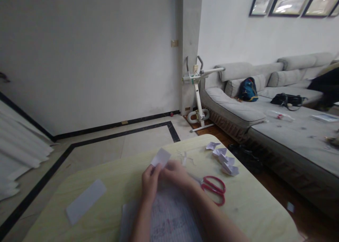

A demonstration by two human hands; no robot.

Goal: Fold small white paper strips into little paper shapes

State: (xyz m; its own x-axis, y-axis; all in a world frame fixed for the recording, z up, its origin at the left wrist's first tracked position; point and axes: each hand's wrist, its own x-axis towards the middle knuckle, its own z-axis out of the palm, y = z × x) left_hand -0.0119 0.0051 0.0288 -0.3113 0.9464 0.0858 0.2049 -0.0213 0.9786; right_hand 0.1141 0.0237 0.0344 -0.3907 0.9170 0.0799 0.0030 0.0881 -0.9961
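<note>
A small piece of white paper (162, 156) is pinched in my left hand (150, 178), its upper part standing out past the fingertips. My right hand (176, 173) is closed at the paper's lower right edge; its fingertips are partly hidden and blurred. Under my forearms lies a lined sheet with writing (172, 213). To the right are scissors with red handles (214, 189), their blades partly behind my right wrist. A white paper strip (86, 201) lies on the left. Several folded paper pieces (224, 159) sit in a row at the right edge, and thin paper scraps (185, 158) lie beyond my hands.
The pale wooden table (111, 171) has rounded corners. Beyond its right side stands a grey sofa (286, 129) with a blue backpack (248, 89) and a black bag (287, 100). A white exercise bike (197, 93) stands by the wall. A white curtain (21, 153) hangs at left.
</note>
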